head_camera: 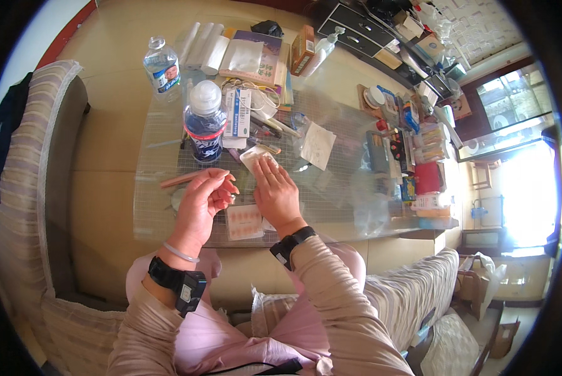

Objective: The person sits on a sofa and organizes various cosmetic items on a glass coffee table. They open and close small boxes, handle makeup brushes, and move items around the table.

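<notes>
My left hand is raised over the near edge of a glass-topped table, its fingers curled; whether a small thing is between the fingertips I cannot tell. My right hand lies with its fingers extended on a small whitish packet or pad; its palm faces down. Between the hands, nearer to me, a clear card with rows of pinkish oval pieces lies flat. A pink stick-like thing lies behind my left hand. Past it stands a dark-labelled drink bottle with a white cap.
A clear plastic bottle, white rolls, books, a medicine box, pens and a white cable stand or lie at the back. A paper square lies right of centre. Packets and boxes crowd the table's right end, among them a red one.
</notes>
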`<state>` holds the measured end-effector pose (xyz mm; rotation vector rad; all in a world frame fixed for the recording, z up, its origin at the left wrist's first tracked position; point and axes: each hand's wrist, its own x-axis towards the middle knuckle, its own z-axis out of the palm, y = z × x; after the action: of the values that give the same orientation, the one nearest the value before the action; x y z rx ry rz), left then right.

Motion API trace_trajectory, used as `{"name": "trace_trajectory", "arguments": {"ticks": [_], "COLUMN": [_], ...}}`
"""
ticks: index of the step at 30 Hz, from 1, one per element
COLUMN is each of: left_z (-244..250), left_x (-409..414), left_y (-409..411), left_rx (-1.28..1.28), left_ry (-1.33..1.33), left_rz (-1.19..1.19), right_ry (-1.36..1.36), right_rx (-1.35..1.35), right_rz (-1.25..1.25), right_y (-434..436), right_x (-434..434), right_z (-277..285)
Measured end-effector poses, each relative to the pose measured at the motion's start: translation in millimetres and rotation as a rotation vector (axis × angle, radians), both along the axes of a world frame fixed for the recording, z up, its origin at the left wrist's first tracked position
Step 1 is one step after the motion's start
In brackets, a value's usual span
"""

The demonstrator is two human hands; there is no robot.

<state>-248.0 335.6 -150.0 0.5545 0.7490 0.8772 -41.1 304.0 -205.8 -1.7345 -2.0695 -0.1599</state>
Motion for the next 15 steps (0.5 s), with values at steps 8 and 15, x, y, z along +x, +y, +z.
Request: {"name": "trace_trajectory", "arguments": {"ticks": [8,15], "left_z": [-6,8], "left_x": [-7,7], "left_y": [5,1], "left_rx": [-0.008,-0.018], "left_ry": [-0.031,-0.025], "left_rz": [0.004,-0.006], "right_ry": [0.125,0.196], "right_rx": [0.134,0.230], "right_rz": [0.055,-0.331], "right_y": [-17,-71], "right_x": [24,161], "right_z": [59,80]}}
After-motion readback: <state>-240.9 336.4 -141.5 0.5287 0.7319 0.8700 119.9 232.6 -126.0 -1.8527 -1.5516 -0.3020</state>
